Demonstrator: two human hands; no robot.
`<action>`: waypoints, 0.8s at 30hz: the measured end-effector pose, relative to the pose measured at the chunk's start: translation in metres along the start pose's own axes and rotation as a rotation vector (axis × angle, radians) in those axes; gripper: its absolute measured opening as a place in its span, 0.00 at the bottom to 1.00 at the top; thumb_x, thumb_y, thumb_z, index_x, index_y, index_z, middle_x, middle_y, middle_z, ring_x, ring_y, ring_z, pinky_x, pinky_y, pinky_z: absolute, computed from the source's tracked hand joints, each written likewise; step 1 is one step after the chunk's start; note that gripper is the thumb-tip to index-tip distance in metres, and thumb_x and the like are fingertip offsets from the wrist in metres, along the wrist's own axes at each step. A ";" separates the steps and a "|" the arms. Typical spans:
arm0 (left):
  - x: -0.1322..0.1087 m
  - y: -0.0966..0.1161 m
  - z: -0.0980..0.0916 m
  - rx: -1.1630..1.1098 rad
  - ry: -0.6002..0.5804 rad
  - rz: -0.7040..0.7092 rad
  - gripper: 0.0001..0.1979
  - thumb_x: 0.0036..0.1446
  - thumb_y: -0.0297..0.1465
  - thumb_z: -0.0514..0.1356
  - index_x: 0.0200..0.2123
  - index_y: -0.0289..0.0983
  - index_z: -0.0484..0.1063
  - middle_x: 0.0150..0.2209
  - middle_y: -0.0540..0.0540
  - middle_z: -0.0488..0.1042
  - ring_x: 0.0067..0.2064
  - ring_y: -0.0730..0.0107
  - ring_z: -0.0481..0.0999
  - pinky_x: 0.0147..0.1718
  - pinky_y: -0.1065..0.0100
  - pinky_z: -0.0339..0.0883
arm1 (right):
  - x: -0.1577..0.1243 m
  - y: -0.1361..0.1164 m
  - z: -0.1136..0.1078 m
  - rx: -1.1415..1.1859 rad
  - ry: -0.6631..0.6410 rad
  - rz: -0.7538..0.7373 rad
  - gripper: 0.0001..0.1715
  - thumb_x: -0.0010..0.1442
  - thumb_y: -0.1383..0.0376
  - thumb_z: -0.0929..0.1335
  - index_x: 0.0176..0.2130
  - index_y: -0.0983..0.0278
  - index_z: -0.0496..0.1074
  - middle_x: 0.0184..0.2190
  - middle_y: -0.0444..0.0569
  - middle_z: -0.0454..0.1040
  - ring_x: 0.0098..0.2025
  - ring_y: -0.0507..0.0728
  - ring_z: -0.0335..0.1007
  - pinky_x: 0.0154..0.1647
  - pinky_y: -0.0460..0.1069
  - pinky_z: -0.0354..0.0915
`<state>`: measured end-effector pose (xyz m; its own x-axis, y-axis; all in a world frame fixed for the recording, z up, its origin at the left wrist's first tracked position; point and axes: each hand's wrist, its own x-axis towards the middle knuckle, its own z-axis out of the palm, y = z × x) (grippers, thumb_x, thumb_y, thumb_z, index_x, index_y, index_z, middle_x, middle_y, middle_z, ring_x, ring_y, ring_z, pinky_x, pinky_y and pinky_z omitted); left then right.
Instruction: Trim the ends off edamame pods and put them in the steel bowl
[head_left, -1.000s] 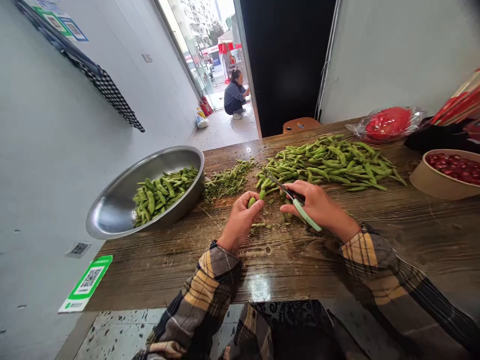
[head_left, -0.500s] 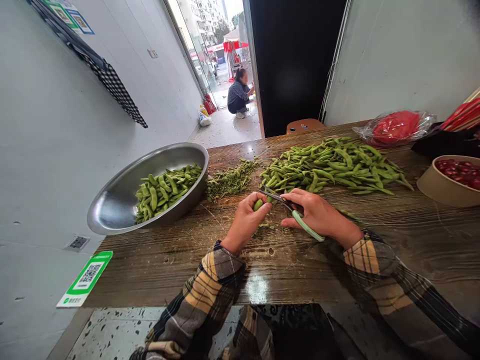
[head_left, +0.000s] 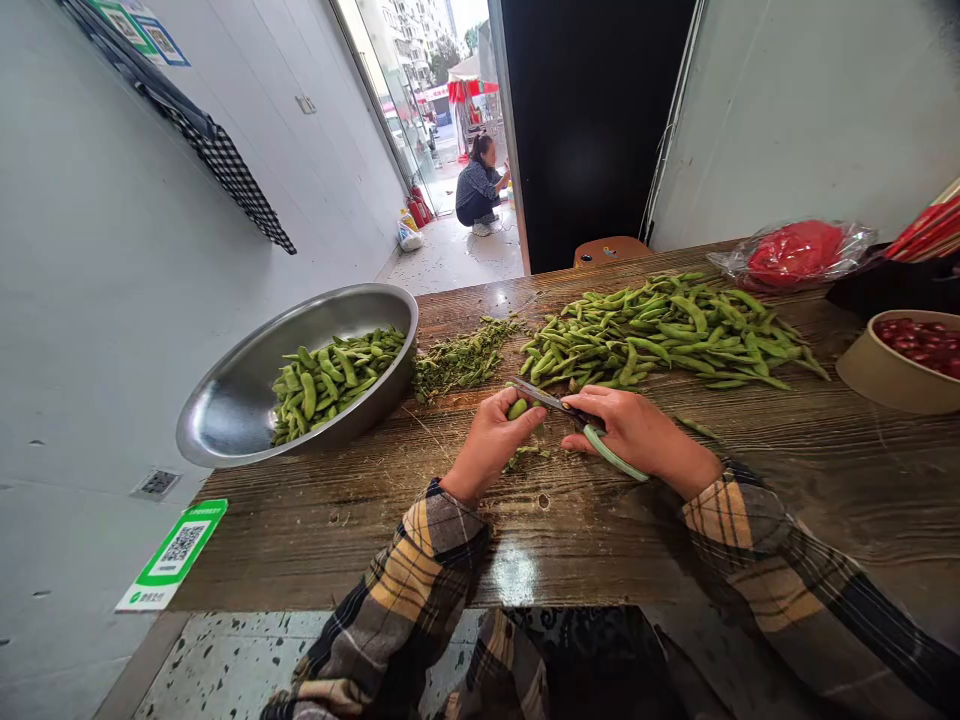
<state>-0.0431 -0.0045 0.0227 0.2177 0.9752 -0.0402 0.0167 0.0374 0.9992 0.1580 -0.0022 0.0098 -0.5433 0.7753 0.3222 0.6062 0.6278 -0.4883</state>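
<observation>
A paper bowl of red fruit [head_left: 904, 360] sits far right of the hands, with a plastic-wrapped red bundle [head_left: 795, 252] behind it. Beyond the hands, a person crouches [head_left: 480, 188] in the doorway. A green QR sticker [head_left: 174, 555] lies low left.

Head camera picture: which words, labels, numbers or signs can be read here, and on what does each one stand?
No text is clear enough to quote.
Green and white sticker on the wall by the table: a QR code, with print too small to read.
Small grey sticker on the wall: a QR code only.
Posters high on the wall: blurred.
Scissors in the right hand: no visible marking.
</observation>
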 end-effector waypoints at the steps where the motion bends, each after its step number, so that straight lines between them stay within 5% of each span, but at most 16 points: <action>1: 0.001 -0.001 -0.001 -0.040 -0.004 -0.007 0.12 0.48 0.35 0.67 0.34 0.34 0.72 0.21 0.56 0.63 0.21 0.83 0.54 0.21 0.76 0.49 | 0.000 0.000 0.000 0.009 -0.003 -0.001 0.22 0.57 0.55 0.70 0.48 0.64 0.72 0.38 0.52 0.74 0.39 0.59 0.71 0.39 0.51 0.65; 12: 0.005 0.000 -0.011 -0.429 0.105 -0.050 0.15 0.48 0.33 0.67 0.35 0.35 0.65 0.28 0.50 0.73 0.20 0.85 0.61 0.16 0.80 0.47 | 0.001 0.006 -0.001 0.053 0.106 0.107 0.28 0.56 0.52 0.70 0.52 0.64 0.68 0.41 0.52 0.72 0.38 0.59 0.71 0.39 0.52 0.67; 24: 0.002 -0.004 0.003 -0.331 -0.007 -0.024 0.12 0.51 0.33 0.65 0.33 0.34 0.66 0.27 0.50 0.73 0.19 0.84 0.61 0.17 0.79 0.49 | 0.002 -0.005 0.004 0.077 0.040 0.026 0.28 0.54 0.55 0.72 0.51 0.63 0.68 0.38 0.50 0.71 0.34 0.56 0.68 0.36 0.51 0.66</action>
<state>-0.0403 -0.0034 0.0188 0.2276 0.9717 -0.0631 -0.2959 0.1308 0.9462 0.1514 -0.0036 0.0095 -0.5038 0.7942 0.3397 0.5724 0.6015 -0.5572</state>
